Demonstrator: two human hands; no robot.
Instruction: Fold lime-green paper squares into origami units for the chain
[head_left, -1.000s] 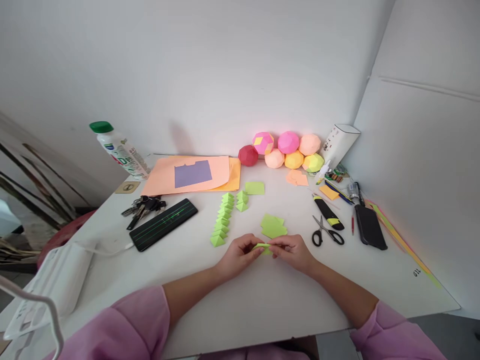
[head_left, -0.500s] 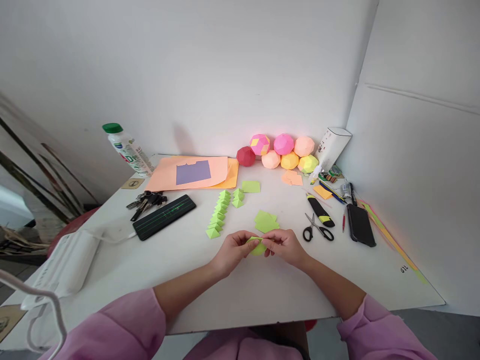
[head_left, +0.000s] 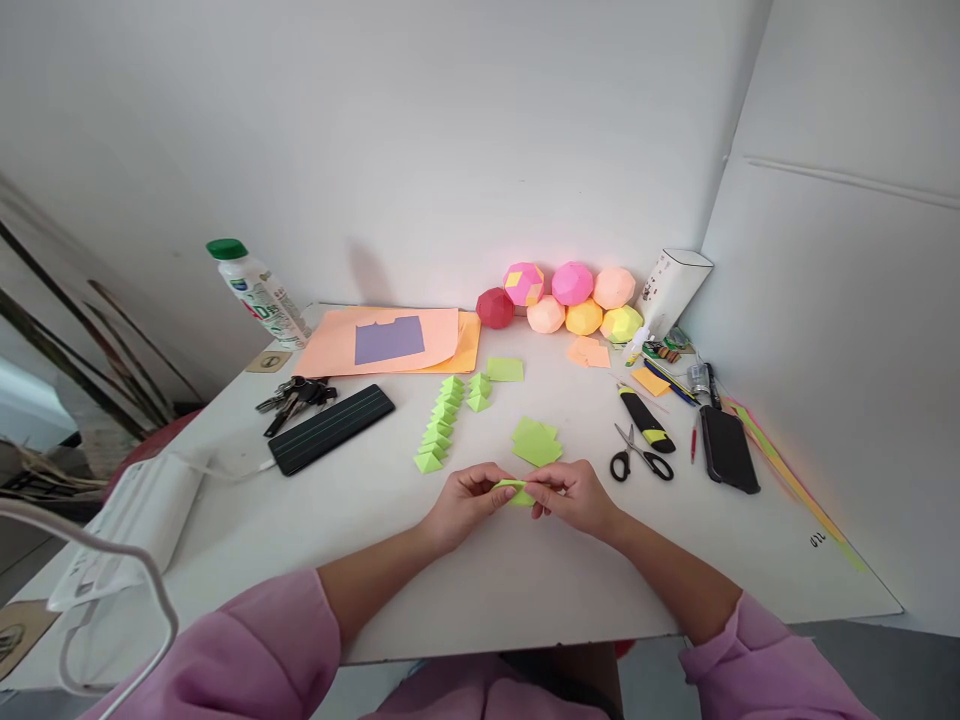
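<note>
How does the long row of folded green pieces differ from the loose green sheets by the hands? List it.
The folded row rises in peaks; the loose sheets lie flat. The folded row forms a long line; the loose sheets form an uneven pile. Both are green.

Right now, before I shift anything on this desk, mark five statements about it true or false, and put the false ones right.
1. The left hand and the right hand hold the same green paper in their fingers. True.
2. The scissors are in the right hand. False: the scissors lie on the desk, to the right of that hand.
3. The bottle has a green cap on. True.
4. The keys lie on the purple paper. False: the keys lie on the desk, beside the long black device.
5. The red ball is at the left end of the lower row of faceted balls. True.
</note>
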